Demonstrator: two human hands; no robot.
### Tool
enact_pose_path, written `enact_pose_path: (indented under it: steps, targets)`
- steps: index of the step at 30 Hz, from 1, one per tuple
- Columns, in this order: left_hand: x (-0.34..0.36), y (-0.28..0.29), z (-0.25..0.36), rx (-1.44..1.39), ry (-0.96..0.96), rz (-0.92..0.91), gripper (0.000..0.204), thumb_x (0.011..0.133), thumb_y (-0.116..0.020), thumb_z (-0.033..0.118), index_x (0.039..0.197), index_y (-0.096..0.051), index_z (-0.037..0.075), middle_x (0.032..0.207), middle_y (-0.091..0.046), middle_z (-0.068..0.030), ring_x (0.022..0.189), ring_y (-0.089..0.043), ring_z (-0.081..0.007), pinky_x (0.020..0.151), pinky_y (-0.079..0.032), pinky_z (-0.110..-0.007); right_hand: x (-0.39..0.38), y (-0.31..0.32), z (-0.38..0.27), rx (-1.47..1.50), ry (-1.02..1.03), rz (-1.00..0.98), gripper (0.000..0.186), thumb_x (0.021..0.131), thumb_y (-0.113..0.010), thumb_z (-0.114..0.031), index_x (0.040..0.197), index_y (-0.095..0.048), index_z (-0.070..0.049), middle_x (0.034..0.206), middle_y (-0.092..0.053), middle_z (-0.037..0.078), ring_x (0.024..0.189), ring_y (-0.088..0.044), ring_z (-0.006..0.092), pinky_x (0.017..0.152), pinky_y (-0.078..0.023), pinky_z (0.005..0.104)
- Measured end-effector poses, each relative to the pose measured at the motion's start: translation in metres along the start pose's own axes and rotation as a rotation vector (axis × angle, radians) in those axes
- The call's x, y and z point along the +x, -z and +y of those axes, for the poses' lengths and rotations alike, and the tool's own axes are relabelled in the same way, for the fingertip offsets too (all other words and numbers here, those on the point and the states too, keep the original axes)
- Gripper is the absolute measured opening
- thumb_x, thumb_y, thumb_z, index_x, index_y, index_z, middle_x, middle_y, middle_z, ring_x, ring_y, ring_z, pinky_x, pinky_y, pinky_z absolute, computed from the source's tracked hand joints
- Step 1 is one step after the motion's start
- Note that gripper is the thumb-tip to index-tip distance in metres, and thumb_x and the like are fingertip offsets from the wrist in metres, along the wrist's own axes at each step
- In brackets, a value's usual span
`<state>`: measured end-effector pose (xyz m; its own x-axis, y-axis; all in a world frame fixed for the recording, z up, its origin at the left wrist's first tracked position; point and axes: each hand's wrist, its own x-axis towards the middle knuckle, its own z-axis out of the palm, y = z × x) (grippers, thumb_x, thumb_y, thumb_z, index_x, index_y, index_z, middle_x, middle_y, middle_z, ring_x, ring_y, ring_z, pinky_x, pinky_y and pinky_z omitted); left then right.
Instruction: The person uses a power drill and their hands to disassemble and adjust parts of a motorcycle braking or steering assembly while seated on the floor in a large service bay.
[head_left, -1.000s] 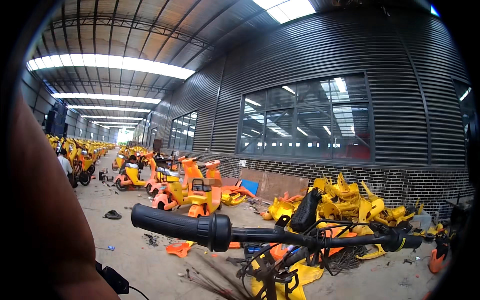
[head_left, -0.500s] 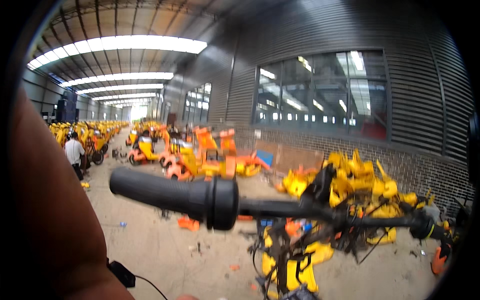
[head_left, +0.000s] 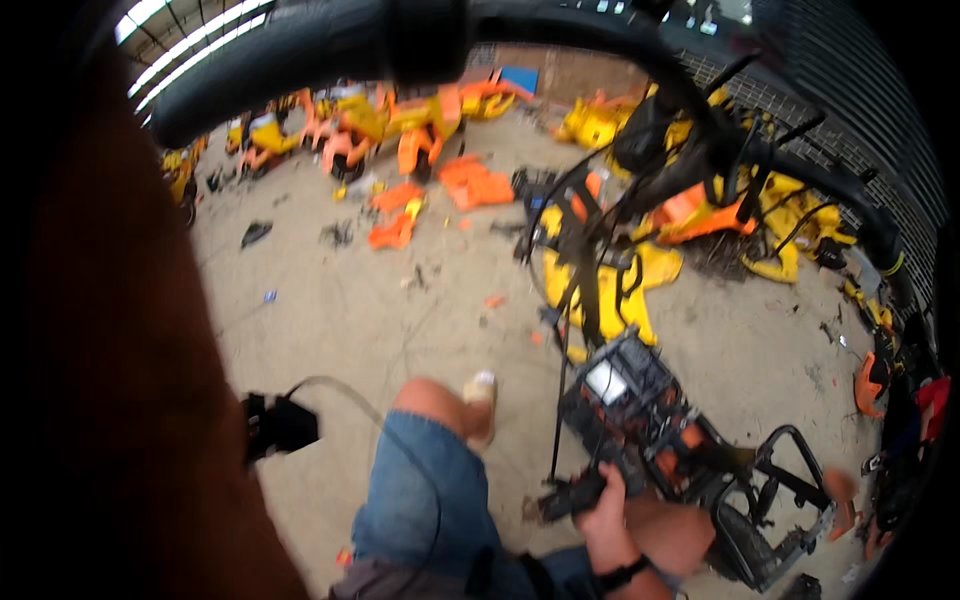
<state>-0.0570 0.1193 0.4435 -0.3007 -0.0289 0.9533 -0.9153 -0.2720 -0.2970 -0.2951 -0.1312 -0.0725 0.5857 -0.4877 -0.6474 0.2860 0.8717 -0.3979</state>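
My right hand (head_left: 605, 500), with a dark band at the wrist, grips a black elongated part (head_left: 570, 495) low on a stripped scooter frame (head_left: 770, 470) with exposed electronics. A bare black handlebar (head_left: 560, 35) with its grip (head_left: 250, 80) arches across the top, joined to a dark stem and dangling cables. My left forearm (head_left: 200, 450) fills the dark left side, its hand out of sight. A black device (head_left: 280, 425) with a cable is beside that forearm. My leg in denim shorts (head_left: 420, 480) and a pale shoe (head_left: 480, 400) show below.
Orange and yellow scooters (head_left: 360, 130) line the back. Loose orange panels (head_left: 475, 185) and yellow panels (head_left: 650, 265) lie on the concrete floor (head_left: 330, 260). A dark pile of parts (head_left: 900, 420) is at the right, beside a dark slatted wall (head_left: 850, 80).
The view has swung downward. The handlebar now sits at the top, and my right hand, legs and the scooter frame have come into view. The person seen at left earlier is no longer visible.
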Motion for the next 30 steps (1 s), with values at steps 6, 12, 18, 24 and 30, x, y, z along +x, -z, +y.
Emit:
enact_pose_path:
  steps: [6, 12, 18, 24, 30]
  targets:
    - [-0.209, -0.044, 0.124, -0.798, 0.358, -0.189, 0.045, 0.079, -0.073, 0.018, 0.118, -0.052, 0.008, 0.109, -0.059, -0.0144, 0.098, -0.059, -0.0341, 0.085, -0.047, -0.048, 0.035, 0.007, -0.014, 0.008, 0.049, 0.024, 0.034, 0.08, -0.066, -0.024, 0.111, -0.052, -0.021, 0.088, -0.06, 0.008, 0.08, -0.06, 0.0261, 0.08, -0.054, 0.0417]
    - [-0.377, -0.055, 0.162, -0.975, 0.635, -1.068, 0.013, 0.089, -0.059, 0.009, 0.101, -0.062, 0.004, 0.093, -0.064, -0.011, 0.088, -0.064, -0.025, 0.076, -0.051, -0.037, 0.024, -0.015, -0.011, -0.086, 0.017, -0.035, 0.02, 0.081, -0.062, -0.03, 0.09, -0.058, -0.013, 0.08, -0.061, 0.006, 0.077, -0.06, 0.0243, 0.074, -0.051, 0.0397]
    - [-0.431, -0.082, 0.163, -0.909, 1.292, -1.01, 0.021, 0.094, -0.058, 0.011, 0.113, -0.059, 0.003, 0.089, -0.066, -0.0081, 0.082, -0.061, -0.0142, 0.072, -0.051, -0.031, 0.042, 0.001, -0.006, -0.083, 0.131, -0.053, 0.026, 0.08, -0.061, -0.034, 0.091, -0.057, -0.011, 0.079, -0.06, 0.005, 0.075, -0.061, 0.0239, 0.077, -0.052, 0.043]
    - [-0.46, -0.079, 0.204, -0.936, 1.239, -1.503, 0.032, 0.088, -0.064, 0.012, 0.115, -0.054, 0.001, 0.102, -0.061, -0.0114, 0.093, -0.06, -0.0224, 0.08, -0.049, -0.034, 0.041, -0.026, 0.003, -0.085, -0.064, -0.084, 0.028, 0.081, -0.058, -0.03, 0.096, -0.06, -0.007, 0.091, -0.065, 0.011, 0.081, -0.062, 0.0279, 0.077, -0.054, 0.0445]
    - [-0.452, -0.064, 0.231, -1.228, 1.087, -1.431, 0.096, 0.069, -0.08, 0.023, 0.148, -0.028, 0.004, 0.132, -0.052, -0.0187, 0.126, -0.049, -0.0361, 0.104, -0.039, -0.042, -0.002, -0.062, 0.006, -0.176, -0.174, -0.038, 0.042, 0.087, -0.046, -0.041, 0.104, -0.061, -0.005, 0.102, -0.065, 0.016, 0.095, -0.062, 0.033, 0.084, -0.052, 0.047]
